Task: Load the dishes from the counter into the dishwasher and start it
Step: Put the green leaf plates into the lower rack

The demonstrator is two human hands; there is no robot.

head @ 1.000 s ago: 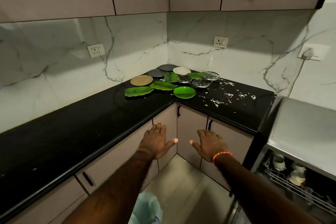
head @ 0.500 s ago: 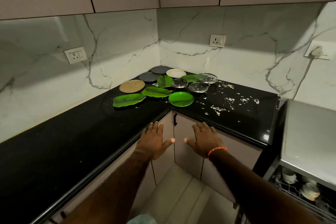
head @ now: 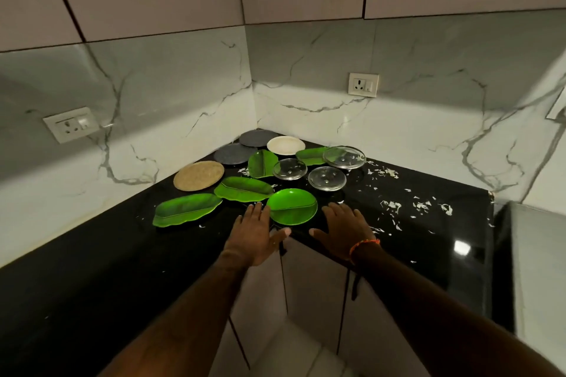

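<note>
No writing, label, brand, number or sign could be read anywhere in the view (the two wall sockets showed only blank white faces, with holes and a switch but no lettering that could be made out).
</note>
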